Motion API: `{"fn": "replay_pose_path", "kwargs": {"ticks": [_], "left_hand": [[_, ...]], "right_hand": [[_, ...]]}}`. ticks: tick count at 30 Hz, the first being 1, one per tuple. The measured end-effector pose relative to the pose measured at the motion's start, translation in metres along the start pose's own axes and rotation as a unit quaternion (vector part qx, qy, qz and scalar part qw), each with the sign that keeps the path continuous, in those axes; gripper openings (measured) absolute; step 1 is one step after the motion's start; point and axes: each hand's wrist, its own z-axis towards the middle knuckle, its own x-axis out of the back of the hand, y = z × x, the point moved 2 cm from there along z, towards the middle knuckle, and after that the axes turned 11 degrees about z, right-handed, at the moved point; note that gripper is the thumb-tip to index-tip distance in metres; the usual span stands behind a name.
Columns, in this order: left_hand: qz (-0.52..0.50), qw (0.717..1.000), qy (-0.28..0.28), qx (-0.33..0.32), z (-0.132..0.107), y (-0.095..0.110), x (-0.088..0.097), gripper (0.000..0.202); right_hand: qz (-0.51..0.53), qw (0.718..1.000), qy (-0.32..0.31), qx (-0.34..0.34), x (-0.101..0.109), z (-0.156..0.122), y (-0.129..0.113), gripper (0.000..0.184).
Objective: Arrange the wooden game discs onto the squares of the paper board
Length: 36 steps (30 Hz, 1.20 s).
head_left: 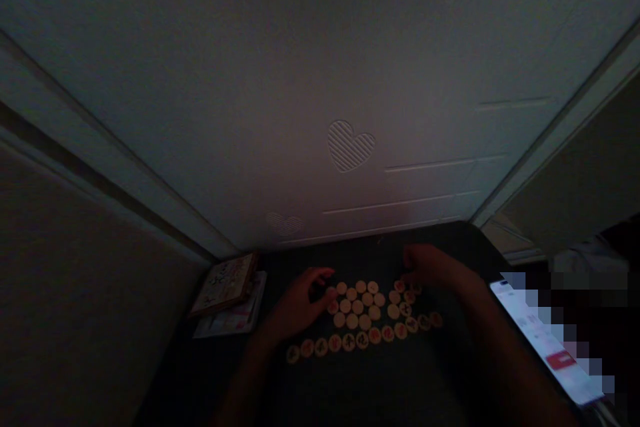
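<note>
Round wooden Chinese chess pieces lie on a dark table point(380, 380). Many form a loose cluster point(357, 307), most with their blank faces up. A curved row of pieces point(349, 341) with red and dark characters runs along its near side. My left hand point(297, 303) rests at the cluster's left edge, fingers curled against or just over the nearest pieces. My right hand point(425, 267) reaches over the upper right pieces, its fingertips at them. The dim light hides whether either hand holds a piece.
A patterned flat box point(223, 284) lies on papers point(235, 320) at the table's far left. A lit phone point(545, 340) lies at the right edge. A white panel point(320, 80) with heart shapes rises behind the table, between dark side walls.
</note>
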Motion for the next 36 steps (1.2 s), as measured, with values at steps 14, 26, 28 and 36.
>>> {"fn": "replay_pose_path", "kwargs": {"ticks": [14,26,28,36], "left_hand": [[0.115,0.969,-0.052,-0.214,0.016,0.075,-0.022,0.045],[0.183,0.949,-0.059,-0.25,0.04,0.111,-0.064,0.017],[0.193,0.942,-0.066,-0.265,0.04,0.114,-0.067,0.014],[0.19,0.928,-0.067,-0.312,0.037,0.119,-0.078,0.031]], "right_hand": [[0.112,0.993,0.035,0.034,-0.025,-0.025,0.037,0.023],[0.167,0.985,0.002,0.033,-0.026,-0.04,0.055,0.02],[0.174,0.984,-0.008,0.025,-0.025,-0.044,0.056,0.018],[0.204,0.978,-0.043,0.031,-0.022,-0.051,0.059,0.016]]}}
